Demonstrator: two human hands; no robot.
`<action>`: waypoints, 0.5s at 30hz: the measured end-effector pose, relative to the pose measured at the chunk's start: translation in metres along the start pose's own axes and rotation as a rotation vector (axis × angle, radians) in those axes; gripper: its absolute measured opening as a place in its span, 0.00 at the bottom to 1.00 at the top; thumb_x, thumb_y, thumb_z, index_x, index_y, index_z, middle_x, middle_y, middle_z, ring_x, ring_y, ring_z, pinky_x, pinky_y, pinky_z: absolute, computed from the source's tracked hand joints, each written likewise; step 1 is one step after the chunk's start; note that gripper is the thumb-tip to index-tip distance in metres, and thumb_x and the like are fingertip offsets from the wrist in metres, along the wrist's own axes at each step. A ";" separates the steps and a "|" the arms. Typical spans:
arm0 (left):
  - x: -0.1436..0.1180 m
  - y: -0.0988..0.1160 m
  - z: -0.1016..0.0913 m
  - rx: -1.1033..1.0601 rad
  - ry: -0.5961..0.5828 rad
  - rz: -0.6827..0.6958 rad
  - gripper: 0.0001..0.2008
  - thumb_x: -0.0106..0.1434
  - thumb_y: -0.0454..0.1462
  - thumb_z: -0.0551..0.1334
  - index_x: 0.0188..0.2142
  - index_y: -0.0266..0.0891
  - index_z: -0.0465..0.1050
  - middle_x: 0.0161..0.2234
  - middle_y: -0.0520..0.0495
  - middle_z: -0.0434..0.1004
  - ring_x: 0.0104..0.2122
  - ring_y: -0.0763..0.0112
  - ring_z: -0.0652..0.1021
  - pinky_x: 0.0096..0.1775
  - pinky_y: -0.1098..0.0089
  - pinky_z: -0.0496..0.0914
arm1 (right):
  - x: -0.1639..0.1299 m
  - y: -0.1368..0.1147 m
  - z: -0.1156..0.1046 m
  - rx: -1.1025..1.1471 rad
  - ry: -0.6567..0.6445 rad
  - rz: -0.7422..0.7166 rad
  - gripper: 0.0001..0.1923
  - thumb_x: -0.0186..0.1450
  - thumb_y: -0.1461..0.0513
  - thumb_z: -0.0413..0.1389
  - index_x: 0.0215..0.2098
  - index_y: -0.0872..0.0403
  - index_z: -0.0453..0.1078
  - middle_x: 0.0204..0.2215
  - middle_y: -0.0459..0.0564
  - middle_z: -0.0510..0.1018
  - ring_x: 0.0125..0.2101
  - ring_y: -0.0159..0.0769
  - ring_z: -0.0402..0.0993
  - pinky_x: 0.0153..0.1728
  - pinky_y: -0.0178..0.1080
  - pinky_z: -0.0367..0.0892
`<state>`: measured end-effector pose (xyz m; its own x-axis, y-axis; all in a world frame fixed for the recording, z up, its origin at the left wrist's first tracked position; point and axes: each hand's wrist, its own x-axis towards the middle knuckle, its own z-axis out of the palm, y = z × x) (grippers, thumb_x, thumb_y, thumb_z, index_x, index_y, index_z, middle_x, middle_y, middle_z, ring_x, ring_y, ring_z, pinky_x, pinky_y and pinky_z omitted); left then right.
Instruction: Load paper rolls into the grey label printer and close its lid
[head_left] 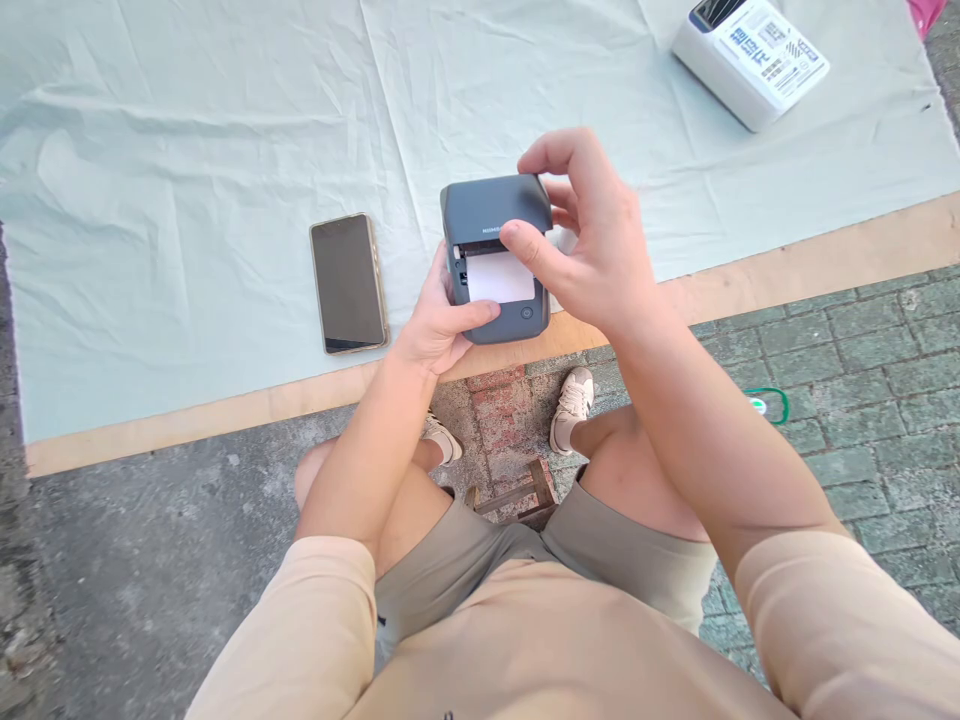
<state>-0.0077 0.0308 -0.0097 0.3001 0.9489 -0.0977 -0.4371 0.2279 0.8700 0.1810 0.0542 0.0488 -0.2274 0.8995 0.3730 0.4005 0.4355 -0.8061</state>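
Note:
A small dark grey label printer point(495, 215) is held above the near edge of a low board. Its lid is raised and a white paper roll point(500, 277) shows inside. My left hand point(439, 325) grips the printer's lower left side, thumb across its front. My right hand point(592, 235) holds the right side of the printer, with the thumb pressing on the lid's edge above the paper and the index finger curled over the top.
A black smartphone point(349, 283) lies face up on the pale green cloth point(187, 150) left of the printer. A white box with printed labels point(750, 55) sits at the far right. My legs and shoes rest on paving below, beside a small wooden stool point(521, 495).

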 end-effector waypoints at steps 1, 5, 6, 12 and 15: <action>0.000 0.000 0.000 0.006 0.001 0.000 0.42 0.44 0.47 0.86 0.55 0.48 0.71 0.54 0.45 0.86 0.58 0.46 0.86 0.55 0.53 0.84 | 0.000 0.001 0.000 -0.025 -0.009 -0.020 0.18 0.69 0.48 0.60 0.53 0.41 0.64 0.55 0.51 0.78 0.48 0.45 0.80 0.51 0.49 0.81; -0.002 0.001 -0.001 -0.001 0.004 -0.028 0.42 0.46 0.48 0.86 0.55 0.48 0.70 0.53 0.45 0.85 0.56 0.46 0.86 0.56 0.52 0.82 | -0.002 0.000 0.001 -0.161 -0.055 -0.108 0.20 0.68 0.54 0.60 0.57 0.42 0.69 0.58 0.54 0.78 0.57 0.50 0.77 0.58 0.52 0.79; -0.002 0.001 0.000 -0.004 0.010 -0.032 0.42 0.46 0.48 0.86 0.55 0.48 0.70 0.53 0.45 0.85 0.56 0.46 0.86 0.56 0.51 0.82 | -0.003 -0.001 0.002 -0.195 -0.061 -0.117 0.18 0.69 0.55 0.59 0.57 0.41 0.71 0.59 0.54 0.77 0.57 0.49 0.76 0.58 0.51 0.79; 0.000 -0.001 0.002 0.010 0.068 0.016 0.42 0.44 0.48 0.86 0.54 0.50 0.70 0.54 0.46 0.85 0.66 0.42 0.80 0.61 0.49 0.80 | -0.006 -0.006 0.013 -0.275 -0.012 -0.095 0.09 0.76 0.57 0.51 0.42 0.41 0.74 0.62 0.46 0.75 0.47 0.41 0.78 0.46 0.45 0.79; 0.000 0.000 0.002 -0.008 0.087 0.013 0.37 0.46 0.47 0.84 0.52 0.48 0.72 0.51 0.47 0.86 0.65 0.44 0.81 0.60 0.52 0.81 | -0.006 -0.008 0.019 -0.167 -0.015 -0.054 0.10 0.74 0.62 0.51 0.38 0.44 0.72 0.59 0.45 0.76 0.51 0.40 0.79 0.51 0.45 0.80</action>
<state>-0.0067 0.0302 -0.0086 0.2198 0.9670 -0.1285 -0.4473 0.2170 0.8677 0.1627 0.0446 0.0442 -0.2651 0.8746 0.4060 0.5292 0.4840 -0.6969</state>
